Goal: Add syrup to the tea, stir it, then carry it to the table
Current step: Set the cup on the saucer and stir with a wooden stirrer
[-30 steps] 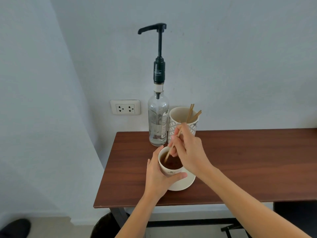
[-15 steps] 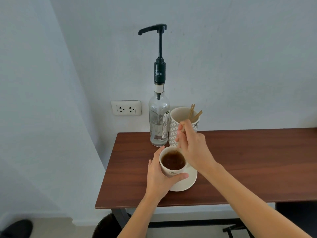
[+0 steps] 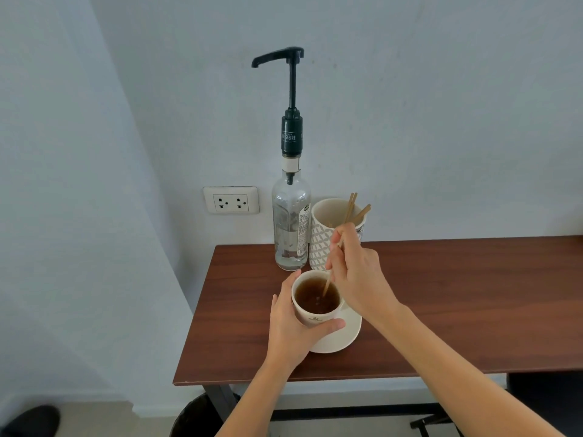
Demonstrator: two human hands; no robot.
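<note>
Wooden table | left hand fingers grip cup | right hand fingers pinch stirrer, tip submerged

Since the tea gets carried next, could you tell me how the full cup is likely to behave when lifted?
The cup looks ceramic, so probably rigid and breakable. The tea sits near the rim, so tilting would likely spill it. It rests loose on the saucer, so it may slide if only the saucer is lifted.
</note>
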